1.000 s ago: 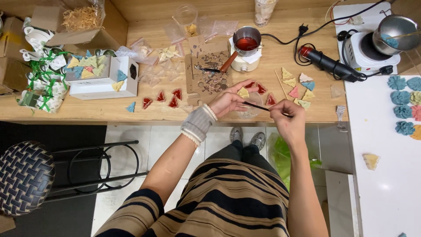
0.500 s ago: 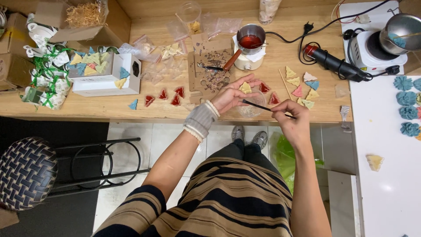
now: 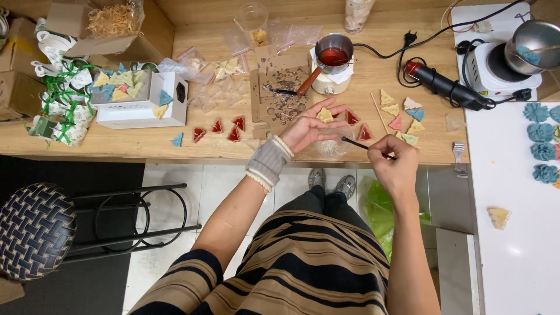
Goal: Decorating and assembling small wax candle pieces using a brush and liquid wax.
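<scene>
Yellow piece (image 3: 324, 115) on left hand (image 3: 307, 127), underside hidden

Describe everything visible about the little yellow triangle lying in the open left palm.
The yellow triangle is a small, flat piece, pale yellow and roughly tree-shaped with uneven edges; its material cannot be told. It lies flat on the upturned palm of the left hand, above the wooden table. Nothing else touches it. The right hand holds a thin dark stick whose tip points toward it, stopping short.

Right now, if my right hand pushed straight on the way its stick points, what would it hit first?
Probably the left hand: the right hand aims its thin stick up-left at the palm holding a yellow triangle. Depth is unclear.
</scene>
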